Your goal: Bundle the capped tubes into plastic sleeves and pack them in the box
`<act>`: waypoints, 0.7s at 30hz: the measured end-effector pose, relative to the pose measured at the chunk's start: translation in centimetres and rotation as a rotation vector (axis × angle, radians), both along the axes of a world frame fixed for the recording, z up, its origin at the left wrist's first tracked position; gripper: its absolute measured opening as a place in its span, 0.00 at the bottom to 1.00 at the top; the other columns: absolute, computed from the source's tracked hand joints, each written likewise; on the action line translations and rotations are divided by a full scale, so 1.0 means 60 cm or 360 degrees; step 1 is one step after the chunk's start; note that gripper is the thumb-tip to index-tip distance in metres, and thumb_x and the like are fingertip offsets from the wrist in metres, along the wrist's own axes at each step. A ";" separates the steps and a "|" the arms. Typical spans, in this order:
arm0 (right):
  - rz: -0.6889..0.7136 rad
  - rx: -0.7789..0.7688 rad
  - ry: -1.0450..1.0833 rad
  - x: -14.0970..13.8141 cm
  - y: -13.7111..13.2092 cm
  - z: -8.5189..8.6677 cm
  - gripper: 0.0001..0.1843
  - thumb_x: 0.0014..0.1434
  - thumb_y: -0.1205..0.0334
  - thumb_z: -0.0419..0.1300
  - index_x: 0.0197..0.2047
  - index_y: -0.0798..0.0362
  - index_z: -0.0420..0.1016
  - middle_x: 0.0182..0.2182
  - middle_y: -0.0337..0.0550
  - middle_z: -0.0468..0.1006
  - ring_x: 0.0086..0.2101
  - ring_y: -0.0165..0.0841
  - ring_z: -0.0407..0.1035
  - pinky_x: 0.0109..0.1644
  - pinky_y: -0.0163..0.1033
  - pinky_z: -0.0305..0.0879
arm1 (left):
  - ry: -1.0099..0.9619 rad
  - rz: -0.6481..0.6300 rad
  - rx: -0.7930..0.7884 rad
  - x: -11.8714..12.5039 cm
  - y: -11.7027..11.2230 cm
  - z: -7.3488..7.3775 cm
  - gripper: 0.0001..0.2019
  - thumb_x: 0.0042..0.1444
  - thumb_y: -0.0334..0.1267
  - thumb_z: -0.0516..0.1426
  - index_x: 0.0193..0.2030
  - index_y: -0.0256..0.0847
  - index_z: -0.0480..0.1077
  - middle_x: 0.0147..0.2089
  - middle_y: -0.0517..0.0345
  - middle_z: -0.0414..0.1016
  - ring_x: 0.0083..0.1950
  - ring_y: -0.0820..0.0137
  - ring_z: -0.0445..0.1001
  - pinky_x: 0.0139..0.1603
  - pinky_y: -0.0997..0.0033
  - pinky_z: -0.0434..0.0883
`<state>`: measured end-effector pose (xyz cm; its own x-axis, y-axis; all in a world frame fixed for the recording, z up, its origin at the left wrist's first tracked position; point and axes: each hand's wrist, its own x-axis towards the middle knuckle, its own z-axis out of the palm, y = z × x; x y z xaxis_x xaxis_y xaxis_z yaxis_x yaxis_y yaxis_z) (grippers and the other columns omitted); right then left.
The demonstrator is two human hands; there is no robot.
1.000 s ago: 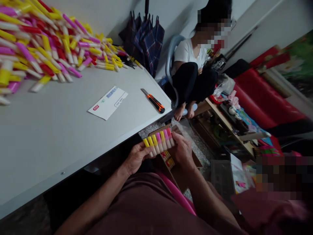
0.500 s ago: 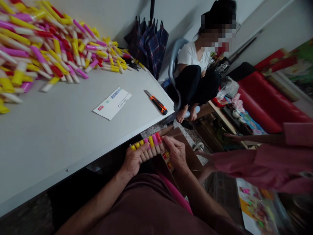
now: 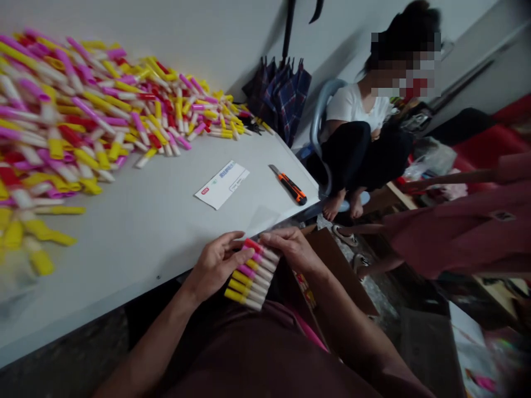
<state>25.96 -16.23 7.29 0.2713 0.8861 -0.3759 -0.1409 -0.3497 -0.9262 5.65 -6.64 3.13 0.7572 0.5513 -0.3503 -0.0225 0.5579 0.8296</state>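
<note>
A flat row of several small two-coloured plastic tubes (image 3: 251, 276) is held over my lap at the table's front edge, their ends yellow, pink and red, the other halves whitish. My left hand (image 3: 218, 262) grips its left side, thumb lying across the coloured ends and fingers behind. At the upper right corner, by the red tube, my right hand (image 3: 292, 249) pinches the row; its fingertips are partly hidden. A faint, see-through sheet seems to show just above the row, too dim to make out surely.
Loose tubes (image 3: 103, 110) are heaped along the table's (image 3: 136, 232) back left. A white printed card (image 3: 222, 185) and an orange-black utility knife (image 3: 288, 185) lie nearer. Below right stands an open cardboard box (image 3: 332, 265). One person (image 3: 357, 110) sits beyond; another (image 3: 456, 232) is at right.
The row of tubes has turned from lying roughly crosswise to slanting down toward me, coloured ends now to the left. My left hand has shifted its hold. The view has swung left.
</note>
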 end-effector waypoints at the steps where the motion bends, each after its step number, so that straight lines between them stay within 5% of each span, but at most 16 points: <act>1: 0.0092 -0.0010 0.0029 -0.007 0.004 -0.003 0.20 0.58 0.45 0.71 0.28 0.54 0.85 0.22 0.39 0.77 0.23 0.29 0.64 0.28 0.36 0.61 | -0.0013 -0.0049 -0.0035 0.002 0.003 -0.001 0.28 0.54 0.47 0.72 0.59 0.42 0.75 0.50 0.47 0.84 0.45 0.59 0.83 0.44 0.63 0.79; 4: 0.0220 -0.0055 0.0101 -0.022 0.002 -0.025 0.19 0.59 0.46 0.71 0.27 0.53 0.84 0.22 0.37 0.76 0.23 0.28 0.64 0.27 0.34 0.62 | 0.0018 -0.0013 -0.0071 0.007 -0.013 -0.024 0.19 0.55 0.48 0.71 0.49 0.41 0.79 0.38 0.53 0.84 0.36 0.65 0.81 0.37 0.68 0.77; 9: 0.0202 -0.0132 0.0195 -0.032 -0.042 -0.067 0.13 0.56 0.51 0.74 0.41 0.48 0.90 0.32 0.42 0.84 0.30 0.32 0.73 0.38 0.39 0.70 | 0.0167 0.0274 -0.0076 -0.004 -0.074 -0.069 0.15 0.53 0.49 0.72 0.41 0.42 0.80 0.32 0.59 0.81 0.31 0.70 0.77 0.32 0.73 0.72; 12: 0.0134 -0.0027 0.0158 -0.039 -0.068 -0.081 0.10 0.60 0.53 0.72 0.42 0.47 0.90 0.35 0.43 0.85 0.37 0.35 0.75 0.46 0.42 0.72 | 0.0149 0.0154 -0.0132 -0.016 -0.084 -0.078 0.16 0.53 0.48 0.72 0.44 0.43 0.81 0.35 0.58 0.83 0.34 0.69 0.78 0.36 0.72 0.73; 16: 0.0180 0.0091 0.0002 -0.043 -0.089 -0.088 0.10 0.64 0.54 0.69 0.46 0.44 0.90 0.38 0.43 0.83 0.38 0.34 0.75 0.43 0.39 0.71 | 0.0127 -0.0014 -0.0051 -0.028 -0.077 -0.085 0.15 0.52 0.47 0.72 0.45 0.44 0.84 0.39 0.55 0.85 0.38 0.67 0.79 0.39 0.70 0.74; 21: 0.0431 0.0196 -0.0048 -0.034 -0.104 -0.080 0.13 0.68 0.52 0.65 0.51 0.43 0.88 0.45 0.47 0.83 0.46 0.38 0.76 0.53 0.44 0.71 | 0.0142 -0.0007 -0.0192 -0.044 -0.079 -0.098 0.11 0.52 0.46 0.71 0.40 0.45 0.85 0.42 0.53 0.86 0.40 0.65 0.81 0.40 0.69 0.76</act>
<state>23.94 -22.44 2.47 0.0283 0.9661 -0.2567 -0.0297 -0.2559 -0.9663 3.02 -11.35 -2.77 0.7223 0.4982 -0.4796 0.0508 0.6535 0.7552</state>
